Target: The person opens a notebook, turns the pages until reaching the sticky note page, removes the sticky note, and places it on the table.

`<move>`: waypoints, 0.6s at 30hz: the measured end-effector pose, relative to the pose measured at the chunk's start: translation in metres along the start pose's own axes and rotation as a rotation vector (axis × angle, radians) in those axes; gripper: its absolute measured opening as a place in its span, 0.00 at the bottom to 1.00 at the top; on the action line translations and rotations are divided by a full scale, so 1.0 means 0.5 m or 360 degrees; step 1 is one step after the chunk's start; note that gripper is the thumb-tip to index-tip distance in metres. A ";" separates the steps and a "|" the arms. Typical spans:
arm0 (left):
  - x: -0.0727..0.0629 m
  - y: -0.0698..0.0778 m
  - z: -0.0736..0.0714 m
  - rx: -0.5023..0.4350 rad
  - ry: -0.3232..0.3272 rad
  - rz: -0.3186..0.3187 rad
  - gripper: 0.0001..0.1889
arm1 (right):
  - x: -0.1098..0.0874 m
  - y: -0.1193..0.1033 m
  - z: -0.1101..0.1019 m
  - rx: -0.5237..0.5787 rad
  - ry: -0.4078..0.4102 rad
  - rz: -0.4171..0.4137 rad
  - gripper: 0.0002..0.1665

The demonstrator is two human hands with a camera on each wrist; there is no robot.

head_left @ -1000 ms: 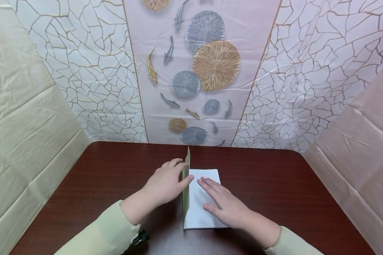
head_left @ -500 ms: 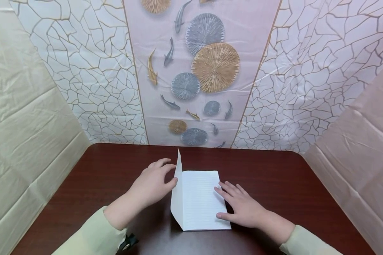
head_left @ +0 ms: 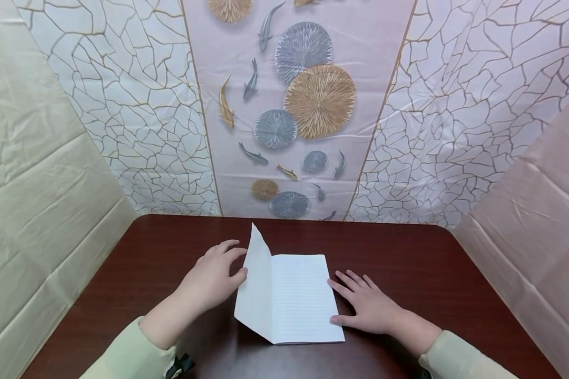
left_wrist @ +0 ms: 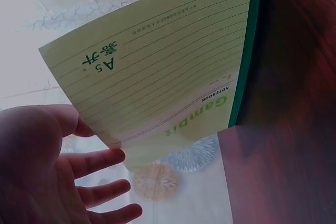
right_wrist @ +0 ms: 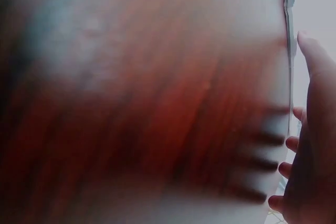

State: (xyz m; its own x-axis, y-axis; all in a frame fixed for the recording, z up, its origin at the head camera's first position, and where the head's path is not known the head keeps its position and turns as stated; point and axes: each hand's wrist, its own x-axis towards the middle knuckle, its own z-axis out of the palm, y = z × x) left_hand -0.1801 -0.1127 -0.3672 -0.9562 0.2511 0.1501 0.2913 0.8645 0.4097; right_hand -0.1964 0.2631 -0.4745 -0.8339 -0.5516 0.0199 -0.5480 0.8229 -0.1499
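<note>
A notebook (head_left: 304, 300) lies on the table with its cover partly raised, showing a white lined page. My left hand (head_left: 212, 279) pinches the free edge of the notebook's cover (head_left: 257, 295) between thumb and index finger. In the left wrist view the cover's pale green outside (left_wrist: 173, 61) faces the camera, printed "Gambit" and "A5", with a dark green spine strip (left_wrist: 251, 40). Beyond the index finger, the other left fingers are spread free. My right hand (head_left: 367, 305) has its fingers spread, with thumb and index fingertips right at the notebook's right edge.
The dark red-brown table (head_left: 170, 252) has rounded far corners. Behind it hangs a patterned cloth (head_left: 289, 105) with fish and round motifs. Beige cloth walls (head_left: 42, 210) flank both sides. A dark bow (head_left: 180, 364) sits by the left sleeve.
My left hand has swung the cover leftward and down from upright, so its white inside shows. My right hand has slid right from over the page to the notebook's right edge.
</note>
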 end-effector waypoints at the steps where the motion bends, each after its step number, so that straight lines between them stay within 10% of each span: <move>1: -0.001 -0.003 0.001 -0.0001 0.0000 -0.0007 0.22 | -0.001 0.000 0.001 0.0000 -0.0011 0.0003 0.53; 18: -0.012 -0.051 0.005 0.0191 -0.0036 -0.0110 0.24 | -0.006 -0.014 -0.008 0.0018 -0.0069 0.0051 0.53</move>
State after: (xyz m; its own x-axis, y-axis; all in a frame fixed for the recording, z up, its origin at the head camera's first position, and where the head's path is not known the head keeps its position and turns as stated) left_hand -0.1819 -0.1354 -0.3807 -0.9747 0.1974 0.1045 0.2205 0.9257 0.3074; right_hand -0.1902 0.2599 -0.4697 -0.8471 -0.5307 -0.0277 -0.5202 0.8387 -0.1611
